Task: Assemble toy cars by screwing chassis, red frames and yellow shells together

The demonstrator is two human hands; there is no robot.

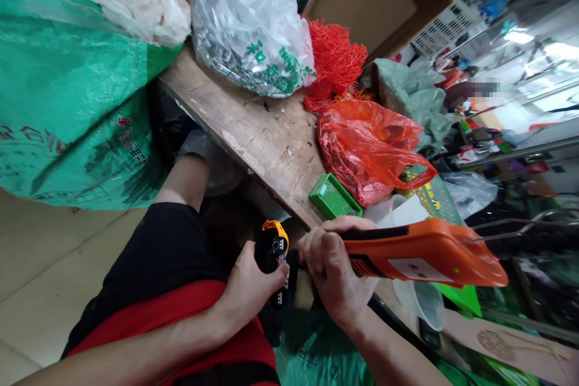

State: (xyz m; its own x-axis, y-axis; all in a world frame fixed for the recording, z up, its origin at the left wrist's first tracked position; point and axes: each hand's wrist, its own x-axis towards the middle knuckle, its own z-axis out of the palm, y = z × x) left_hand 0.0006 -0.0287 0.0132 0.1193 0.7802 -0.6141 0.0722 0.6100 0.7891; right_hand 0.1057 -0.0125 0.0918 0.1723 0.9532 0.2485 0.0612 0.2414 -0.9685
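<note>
A: Where do the pieces sit, hand by hand?

B: The left hand (pixel 251 289) grips a black-and-yellow plastic piece (pixel 274 245), its thumb laid along the side that faces the other hand. The right hand (pixel 335 271) is clenched around one end of an orange power tool (pixel 407 247), whose body juts out well past that fist, away from the left hand

A: Does the tool touch the piece?

B: I can't tell; the fist hides that end. They are close, at least

A: How would each one handle?

B: The piece looks light and stiff, probably smooth enough to slip if pinched loosely, and its thin yellow part could be fragile. I'd hold it by the chunkier black body, as the left hand seems to. The tool looks rigid and rather heavy, with much of its bulk beyond the grip, so a full fist near the working end should steer it best

A: And around them?

B: Just beyond the right hand's knuckles is a green basket (pixel 319 204) on the table (pixel 253 126). Past it, farther from both hands, sits a red plastic bag (pixel 362 151), which would likely be soft and crinkly
</note>
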